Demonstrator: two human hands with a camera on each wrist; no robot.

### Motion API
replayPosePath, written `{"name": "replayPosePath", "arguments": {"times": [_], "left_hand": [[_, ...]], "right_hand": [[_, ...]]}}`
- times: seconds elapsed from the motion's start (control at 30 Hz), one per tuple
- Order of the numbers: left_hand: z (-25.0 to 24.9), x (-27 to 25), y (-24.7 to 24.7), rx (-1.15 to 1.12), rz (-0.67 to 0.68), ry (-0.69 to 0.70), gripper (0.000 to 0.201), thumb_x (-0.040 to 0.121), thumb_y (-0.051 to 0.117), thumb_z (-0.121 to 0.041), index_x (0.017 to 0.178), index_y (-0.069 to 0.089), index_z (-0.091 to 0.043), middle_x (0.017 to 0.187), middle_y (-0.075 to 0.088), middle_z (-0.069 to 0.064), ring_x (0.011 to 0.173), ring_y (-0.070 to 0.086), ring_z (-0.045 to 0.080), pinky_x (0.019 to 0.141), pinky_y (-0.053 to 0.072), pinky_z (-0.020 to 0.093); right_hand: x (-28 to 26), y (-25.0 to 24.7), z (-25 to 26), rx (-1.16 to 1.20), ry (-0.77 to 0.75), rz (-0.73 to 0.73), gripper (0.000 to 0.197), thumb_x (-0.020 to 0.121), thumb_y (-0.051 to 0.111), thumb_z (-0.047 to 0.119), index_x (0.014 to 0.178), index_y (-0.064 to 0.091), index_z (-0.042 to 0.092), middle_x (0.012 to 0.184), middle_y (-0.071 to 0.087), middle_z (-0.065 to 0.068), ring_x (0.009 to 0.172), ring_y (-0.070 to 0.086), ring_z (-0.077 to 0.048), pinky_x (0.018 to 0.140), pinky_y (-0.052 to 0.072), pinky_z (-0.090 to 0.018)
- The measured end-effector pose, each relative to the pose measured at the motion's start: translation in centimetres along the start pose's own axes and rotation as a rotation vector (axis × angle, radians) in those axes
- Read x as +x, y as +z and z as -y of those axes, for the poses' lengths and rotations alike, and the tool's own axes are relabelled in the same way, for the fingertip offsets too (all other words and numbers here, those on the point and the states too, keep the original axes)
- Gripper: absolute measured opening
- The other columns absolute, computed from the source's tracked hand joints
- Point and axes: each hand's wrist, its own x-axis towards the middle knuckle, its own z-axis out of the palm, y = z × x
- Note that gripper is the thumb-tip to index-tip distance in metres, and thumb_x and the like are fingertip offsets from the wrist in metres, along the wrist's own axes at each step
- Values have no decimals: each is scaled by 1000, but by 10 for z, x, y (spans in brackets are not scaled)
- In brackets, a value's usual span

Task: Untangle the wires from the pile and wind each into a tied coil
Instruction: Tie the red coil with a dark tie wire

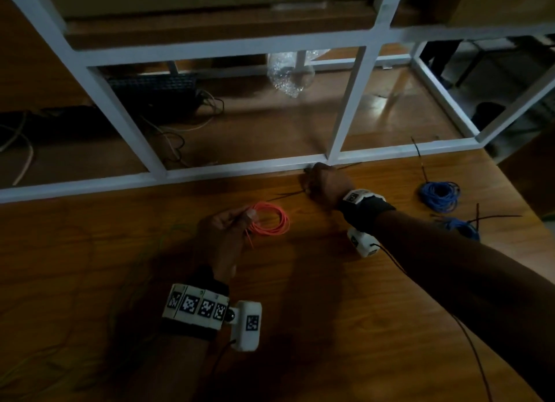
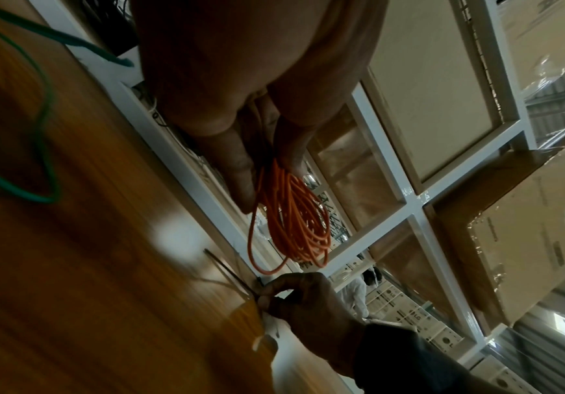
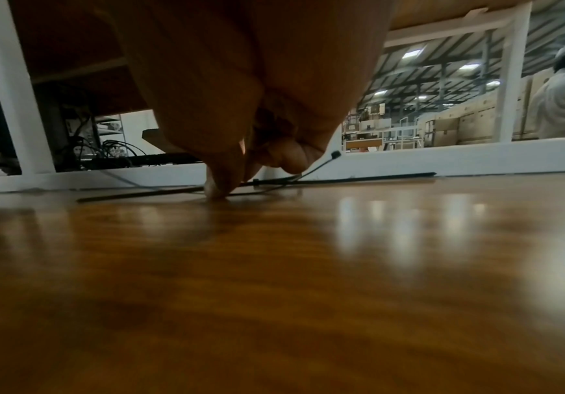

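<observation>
Wooden tabletop (image 1: 315, 281) fills my head view, glossy and dim, with a white metal frame (image 1: 240, 168) along its far edge and stacked cardboard boxes (image 2: 517, 240) beyond it in the left wrist view.

My left hand (image 1: 223, 236) holds the orange coil (image 1: 271, 220) just above the table, thumb and fingers pinched together on one side of the loops; in the left wrist view the loops hang down from between the fingertips (image 2: 240, 184), with one loose strand looping lower.

My right hand (image 1: 322, 183) is stretched to the far edge of the table by the frame. Its fingers are curled down, and the tips press together on a black cable tie (image 3: 159, 194) lying flat on the wood; a second black cable tie (image 3: 369, 178) crosses just behind it. I cannot tell whether the tie is lifted at all.

To the right lie two blue coils, one (image 1: 440, 195) near the frame and another (image 1: 462, 226) closer to my forearm, each with black ties beside it. A green wire (image 2: 43, 128) straggles loose over the table at my left.

No containers are in use.
</observation>
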Motion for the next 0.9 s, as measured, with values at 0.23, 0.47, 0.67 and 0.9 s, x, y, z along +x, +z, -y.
{"name": "replayPosePath", "arguments": {"times": [0.23,0.47,0.67,0.9], "left_hand": [[2,7,-15,-21,-128,-16,23,82,77,-29,103,74,-20,97,77,2,88,72,27,68,55,38],[-4,9,-39,22,-266,38,26,83,76,-34,106,74,-23,98,75,-5,89,71,14,81,60,41],[-5,-3,-45,-59,-271,57,29,85,75,-32,110,70,-19,101,73,-4,89,69,11,79,59,33],[-12,-10,-59,-55,-178,111,33,85,75,-32,115,70,-18,109,72,-3,99,66,10,74,51,20]], "right_hand": [[-46,-13,28,-49,-226,-303,20,96,64,27,113,72,21,94,67,-7,81,61,-28,65,47,-33],[-114,-13,89,-186,-500,-424,28,101,54,32,88,75,19,83,71,1,79,54,-26,74,47,-40],[-121,-1,110,-249,-486,-400,35,104,48,34,84,72,19,79,68,1,79,50,-26,73,47,-42],[-125,-1,134,-312,-465,-447,27,98,56,34,77,65,20,72,62,1,79,45,-25,65,45,-38]]}}
